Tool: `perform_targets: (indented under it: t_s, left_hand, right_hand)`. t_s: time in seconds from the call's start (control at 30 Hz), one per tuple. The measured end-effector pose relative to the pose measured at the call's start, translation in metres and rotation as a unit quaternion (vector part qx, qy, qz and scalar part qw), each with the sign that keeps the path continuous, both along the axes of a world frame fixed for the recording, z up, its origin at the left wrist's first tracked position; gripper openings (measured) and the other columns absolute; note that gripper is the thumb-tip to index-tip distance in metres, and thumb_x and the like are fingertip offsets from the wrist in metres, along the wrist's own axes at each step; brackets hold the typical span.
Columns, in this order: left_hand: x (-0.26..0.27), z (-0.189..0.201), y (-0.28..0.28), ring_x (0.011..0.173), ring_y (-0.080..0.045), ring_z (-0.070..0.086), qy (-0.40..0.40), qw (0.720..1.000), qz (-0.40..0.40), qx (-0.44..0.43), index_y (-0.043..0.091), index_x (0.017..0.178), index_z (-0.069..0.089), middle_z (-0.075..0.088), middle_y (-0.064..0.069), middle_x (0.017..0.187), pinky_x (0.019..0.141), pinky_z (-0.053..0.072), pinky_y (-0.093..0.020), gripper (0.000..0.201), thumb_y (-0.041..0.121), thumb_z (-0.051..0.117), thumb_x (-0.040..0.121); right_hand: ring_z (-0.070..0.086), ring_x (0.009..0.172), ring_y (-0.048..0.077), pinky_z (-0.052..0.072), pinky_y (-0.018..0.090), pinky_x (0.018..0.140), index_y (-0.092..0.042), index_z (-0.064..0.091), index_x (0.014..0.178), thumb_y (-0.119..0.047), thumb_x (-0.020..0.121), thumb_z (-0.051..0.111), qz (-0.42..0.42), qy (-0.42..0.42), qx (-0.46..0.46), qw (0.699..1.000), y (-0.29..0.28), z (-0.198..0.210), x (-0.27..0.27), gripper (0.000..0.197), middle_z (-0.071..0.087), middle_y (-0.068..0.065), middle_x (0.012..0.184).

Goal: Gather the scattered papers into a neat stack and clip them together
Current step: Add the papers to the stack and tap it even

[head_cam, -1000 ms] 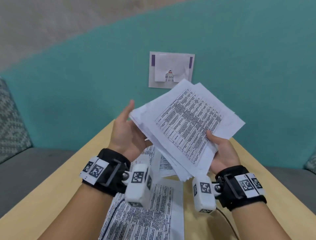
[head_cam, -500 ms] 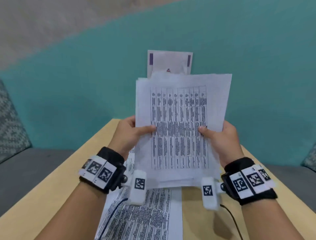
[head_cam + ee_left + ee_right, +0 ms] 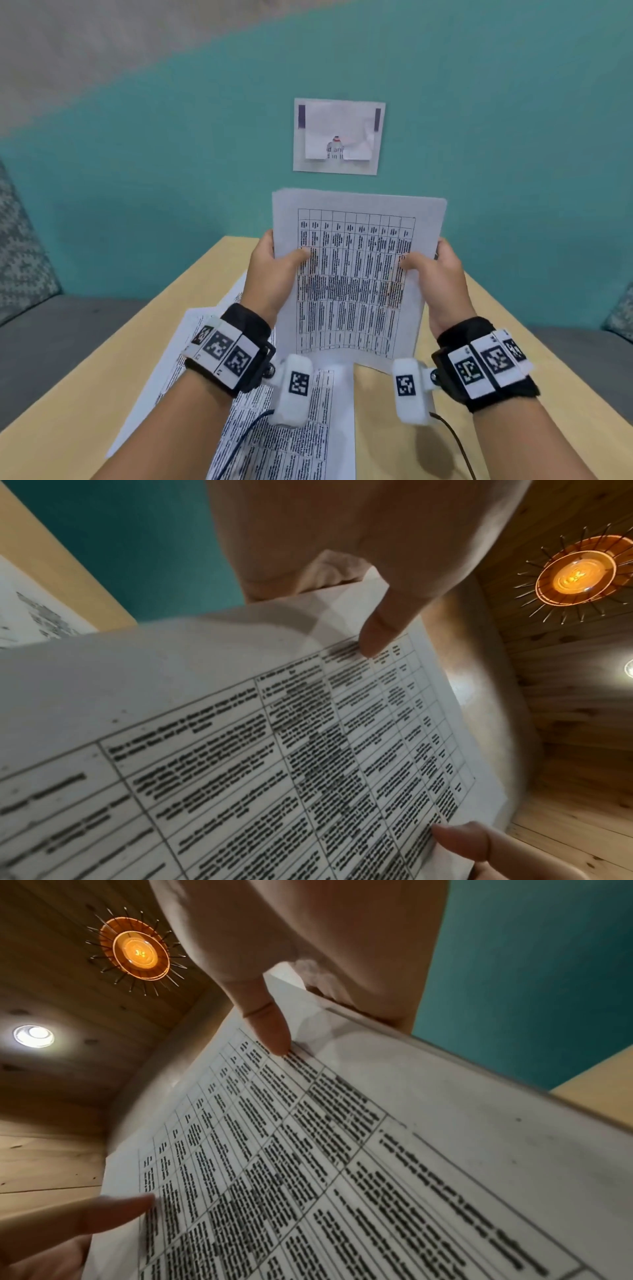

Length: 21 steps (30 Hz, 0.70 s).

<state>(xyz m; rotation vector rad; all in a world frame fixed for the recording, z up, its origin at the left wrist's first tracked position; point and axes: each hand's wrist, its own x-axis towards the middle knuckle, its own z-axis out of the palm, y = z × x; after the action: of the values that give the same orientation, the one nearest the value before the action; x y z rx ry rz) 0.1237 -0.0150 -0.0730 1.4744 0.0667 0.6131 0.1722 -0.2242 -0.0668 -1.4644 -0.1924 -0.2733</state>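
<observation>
Head view: both hands, left [image 3: 270,274] & right [image 3: 442,274], pinch paper stack [image 3: 352,274]; fingers hidden behind.

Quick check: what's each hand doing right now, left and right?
Left hand: grips the left edge of the upright paper stack, thumb in front.
Right hand: grips the stack's right edge the same way.

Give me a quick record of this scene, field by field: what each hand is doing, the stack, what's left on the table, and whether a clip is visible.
left hand: grips the stack's left edge, thumb on front
right hand: grips the right edge, thumb on front
stack: held upright, printed table facing the person
loose papers: lying on the table
clip: none visible
wall: notice taped up
</observation>
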Motion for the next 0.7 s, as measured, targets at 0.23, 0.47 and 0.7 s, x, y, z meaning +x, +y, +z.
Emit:
perform_targets:
  t_s: [0.23, 0.47, 0.7]
  left_hand:
    - [-0.001, 0.005, -0.002, 0.107, -0.025, 0.069, 0.009, 1.0, -0.019, -0.021, 0.019, 0.117, 0.06, 0.073, -0.003, 0.117, 0.096, 0.054, -0.043, 0.034, -0.004, 0.056, 0.093]
    - [-0.003, -0.003, 0.005, 0.112, -0.034, 0.064, 0.094, 0.993, -0.061, -0.033, 0.015, 0.114, 0.065, 0.073, -0.008, 0.12, 0.098, 0.052, -0.05, 0.037, -0.007, 0.05, 0.088]
    - [0.003, -0.007, 0.007, 0.111, -0.032, 0.064, 0.093, 0.992, -0.064, -0.057, 0.012, 0.118, 0.065, 0.071, -0.012, 0.124, 0.104, 0.05, -0.052, 0.034, -0.006, 0.053, 0.091]
  right_hand:
    - [0.065, 0.099, 0.019, 0.052, 0.037, 0.088, -0.018, 0.061, 0.118, 0.005, 0.087, 0.053, -0.001, -0.006, -0.029, 1.0, 0.003, 0.001, 0.0, 0.04, 0.071, -0.002, 0.112]
    - [0.064, 0.103, 0.029, 0.054, 0.041, 0.086, -0.01, 0.062, 0.115, 0.011, 0.079, 0.053, 0.034, 0.061, -0.041, 0.997, -0.002, -0.008, 0.002, 0.043, 0.071, 0.006, 0.115]
    - [0.066, 0.1, 0.022, 0.054, 0.037, 0.084, -0.013, 0.062, 0.117, 0.011, 0.082, 0.053, 0.03, 0.056, -0.033, 0.997, 0.001, -0.01, 0.004, 0.044, 0.072, 0.003, 0.114]
